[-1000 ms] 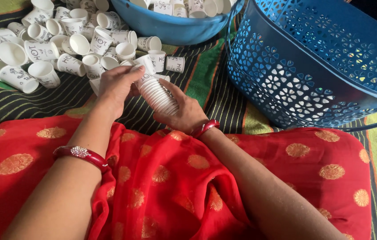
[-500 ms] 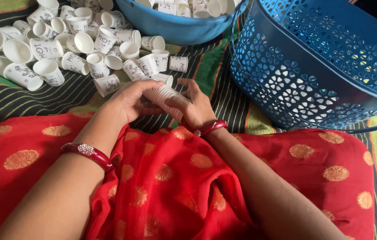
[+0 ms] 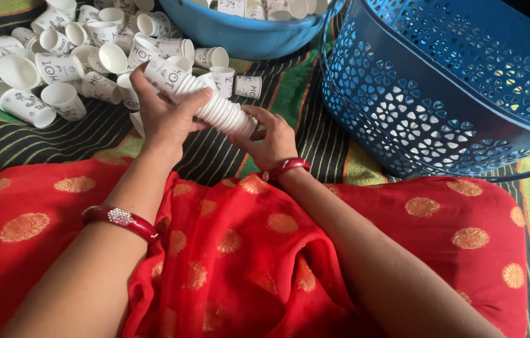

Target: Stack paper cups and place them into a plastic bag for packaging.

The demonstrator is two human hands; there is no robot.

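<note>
A stack of nested white paper cups (image 3: 215, 106) lies slanted between my hands, its closed end up-left and its open rims down-right. My left hand (image 3: 165, 116) grips the upper part of the stack from the left. My right hand (image 3: 271, 141) cradles the lower end from beneath, fingers curled around the rims. Both wrists wear red bangles. My lap is covered by red cloth with gold round motifs (image 3: 246, 250).
Several loose white printed paper cups (image 3: 58, 62) lie scattered on the striped mat (image 3: 46, 138) at upper left. A blue tub (image 3: 252, 31) holding more cups stands at the top centre. A perforated blue plastic basket (image 3: 440, 100) stands at the right.
The cup stack has risen from low near my lap to a slanted hold in front of me. My left hand shifted up along the stack.
</note>
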